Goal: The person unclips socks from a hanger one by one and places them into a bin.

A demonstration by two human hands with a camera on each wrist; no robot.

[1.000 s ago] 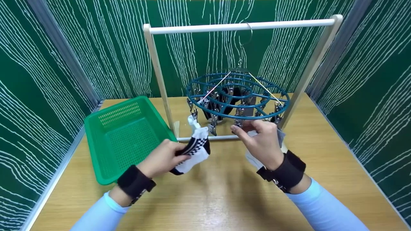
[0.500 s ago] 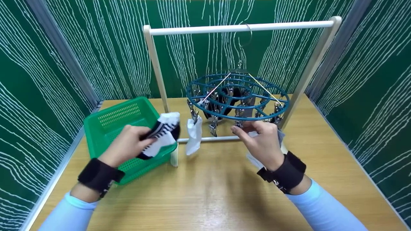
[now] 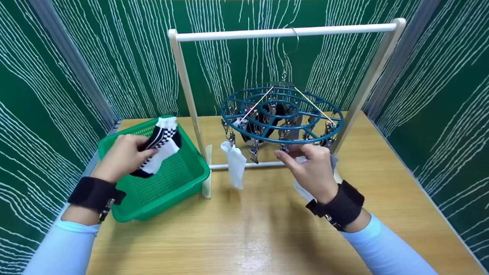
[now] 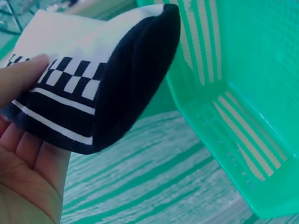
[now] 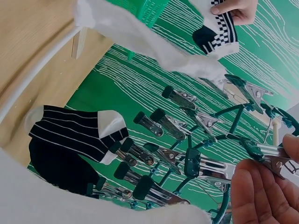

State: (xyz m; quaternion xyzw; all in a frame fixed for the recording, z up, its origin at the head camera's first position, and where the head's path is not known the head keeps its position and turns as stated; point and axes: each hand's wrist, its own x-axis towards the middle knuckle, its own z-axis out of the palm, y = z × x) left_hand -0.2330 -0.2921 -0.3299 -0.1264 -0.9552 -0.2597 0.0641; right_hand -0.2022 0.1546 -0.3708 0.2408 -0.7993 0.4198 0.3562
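Over the green basket (image 3: 198,177), my left hand (image 3: 123,156) pinches a black and white checkered sock (image 3: 162,154) between thumb and fingers. My right hand (image 3: 313,170) stays at the front of the round blue-green clip hanger (image 3: 284,141). In the right wrist view its fingers hold a metal clip (image 5: 268,151) with a dark green tip. A white sock (image 3: 236,166) hangs from a clip at the hanger's left. Behind it hangs a black sock with white stripes (image 5: 70,128). Pale and grey cloth (image 3: 334,162) hangs partly hidden behind my right hand.
The hanger hooks over the white bar (image 3: 237,35) of a wooden rack (image 3: 187,84). Several clips dangle under its rings. All stands on a wooden table (image 3: 259,233), with green, white-streaked walls (image 3: 145,57) at the back and both sides.
My left hand has carried the checkered sock leftward from beside the hanging white sock to over the basket. The white sock sways on its clip. My right hand has stayed put.
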